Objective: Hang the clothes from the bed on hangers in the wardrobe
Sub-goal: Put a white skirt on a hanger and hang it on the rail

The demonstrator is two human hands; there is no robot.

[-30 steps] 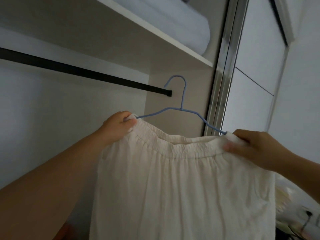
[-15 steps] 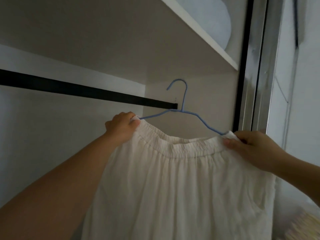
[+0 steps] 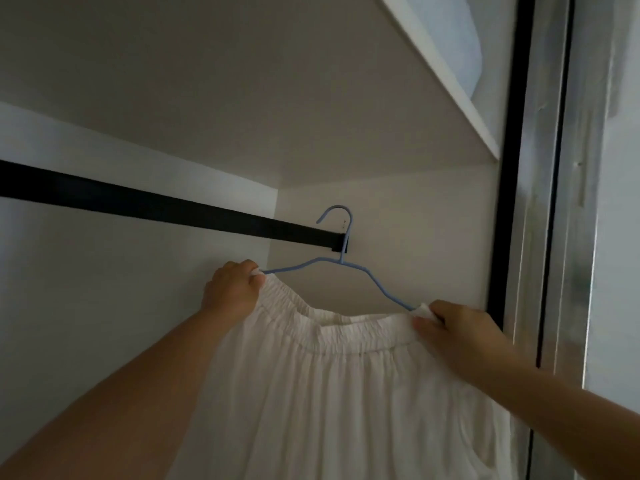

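Below, the white skirt runs off-frame, left hand and right hand fingers pinching its waistband corners over the blue hanger ends, hiding them.

Hanger ends hidden under hands; skirt hem cut off.

White bedding on wardrobe shelf

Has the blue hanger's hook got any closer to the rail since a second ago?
Yes. The blue hanger has moved left toward the end of the black rail; its stem now crosses the rail's end, hook above, not yet over it.
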